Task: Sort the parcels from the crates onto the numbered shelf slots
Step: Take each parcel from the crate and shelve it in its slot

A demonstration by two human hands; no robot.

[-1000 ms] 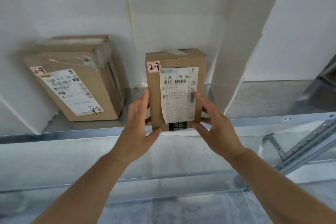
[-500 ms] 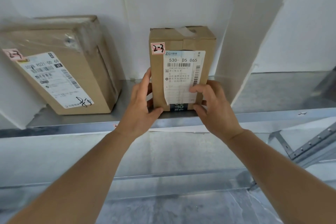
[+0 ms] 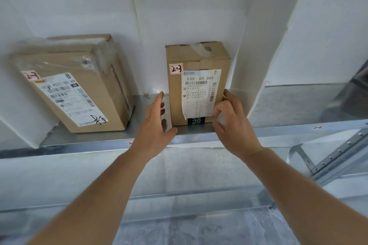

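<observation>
Two parcels are stood on one metal shelf (image 3: 199, 135).

The small parcel (image 3: 199, 85) (marked 2-3) is flanked by the left hand (image 3: 155, 127), spread beside it, and the right hand (image 3: 233, 125), loosely curled at its edge; the large parcel (image 3: 79, 89) is set apart.

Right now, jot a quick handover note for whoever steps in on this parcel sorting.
Left hand: open, beside the small parcel, apparently just off its left side.
Right hand: fingers loosely curled at the parcel's right edge; contact unclear, no firm hold.
Small parcel, tagged 2-3, stands upright on the metal shelf, near the white divider.
Larger parcel, also tagged 2-3, leans tilted to its left.
Done: this parcel is placed.
Left: draw the hands away, fetch the next one; crates are out of view.
</observation>
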